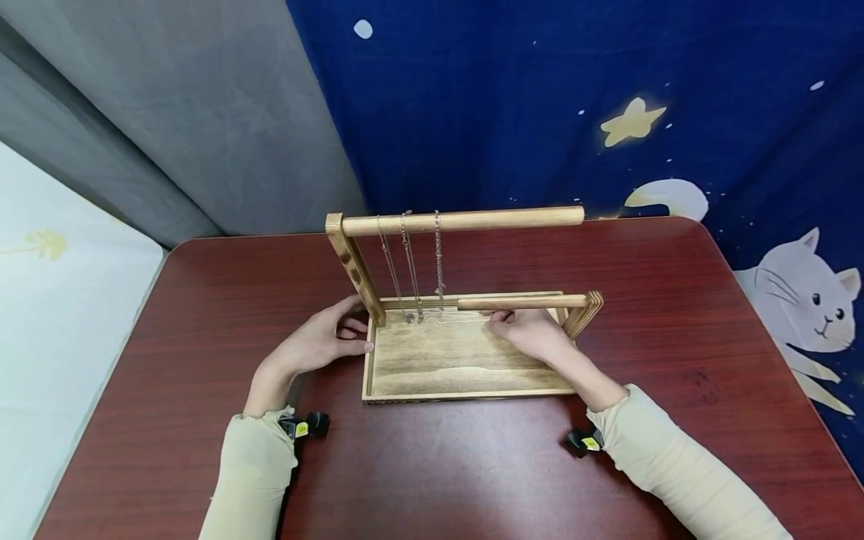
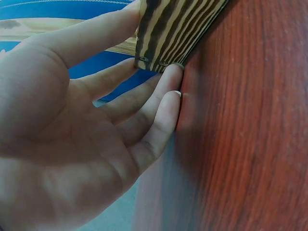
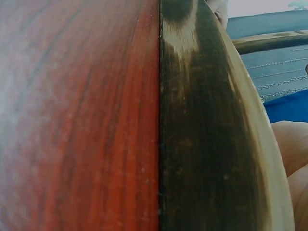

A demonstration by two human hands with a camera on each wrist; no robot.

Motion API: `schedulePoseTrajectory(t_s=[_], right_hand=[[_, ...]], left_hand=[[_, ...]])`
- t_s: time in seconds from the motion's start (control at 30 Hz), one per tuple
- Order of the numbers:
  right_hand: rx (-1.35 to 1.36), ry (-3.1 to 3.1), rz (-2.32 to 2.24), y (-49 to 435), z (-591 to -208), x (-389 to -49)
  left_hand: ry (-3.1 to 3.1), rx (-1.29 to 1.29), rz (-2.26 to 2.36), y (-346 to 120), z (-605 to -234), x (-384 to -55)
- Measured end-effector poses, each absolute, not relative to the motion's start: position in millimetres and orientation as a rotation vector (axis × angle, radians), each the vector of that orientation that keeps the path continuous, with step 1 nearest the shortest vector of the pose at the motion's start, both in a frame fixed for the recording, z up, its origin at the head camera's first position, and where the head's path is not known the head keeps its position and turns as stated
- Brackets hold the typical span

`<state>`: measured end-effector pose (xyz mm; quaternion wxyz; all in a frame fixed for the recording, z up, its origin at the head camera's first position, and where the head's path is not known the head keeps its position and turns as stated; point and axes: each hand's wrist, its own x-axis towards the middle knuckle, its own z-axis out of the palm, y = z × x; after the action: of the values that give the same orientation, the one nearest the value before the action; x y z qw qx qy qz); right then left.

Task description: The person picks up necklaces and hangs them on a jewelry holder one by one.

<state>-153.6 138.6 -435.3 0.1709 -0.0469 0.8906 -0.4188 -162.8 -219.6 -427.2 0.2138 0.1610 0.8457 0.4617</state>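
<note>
A wooden jewelry stand point(image 1: 432, 381) has a tray base, a tall upper bar and a shorter lower bar. Three necklaces point(image 1: 439, 255) hang side by side from the upper bar's left half, their lower ends near the tray. My left hand point(image 1: 320, 337) holds the stand's left end, thumb on the tray rim and fingers by the post; in the left wrist view the thumb and fingertips meet the striped wooden end point(image 2: 173, 33). Below the lower bar, my right hand point(image 1: 533, 334) pinches a thin pale necklace point(image 1: 466, 321) stretching leftward over the tray.
The stand rests on a dark red wooden table point(image 1: 432, 465). The lower bar point(image 1: 526, 302) runs just above the right hand, with its short post point(image 1: 583, 315) at the right. Behind the table hang a grey curtain point(image 1: 202, 112) and a blue one point(image 1: 472, 105).
</note>
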Motion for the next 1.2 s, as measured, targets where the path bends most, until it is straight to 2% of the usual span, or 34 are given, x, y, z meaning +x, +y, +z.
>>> schedulePoseTrajectory(t_s=[0.6,1.0,1.2], right_hand=[[-0.148,2.569,-1.189,130.4,-434.6,-160.4],[0.083,2.211,-1.422,129.8,-440.4,-161.5],[0.073,2.186,-1.334,125.7,-438.5,-165.0]], left_hand=[[2.371,0.462,1.259,-220.5,-427.2,-162.5],[2.355,0.445,1.262,-218.1,-426.2,-164.0],[2.360,0.448,1.255,-218.7,-426.2,-163.0]])
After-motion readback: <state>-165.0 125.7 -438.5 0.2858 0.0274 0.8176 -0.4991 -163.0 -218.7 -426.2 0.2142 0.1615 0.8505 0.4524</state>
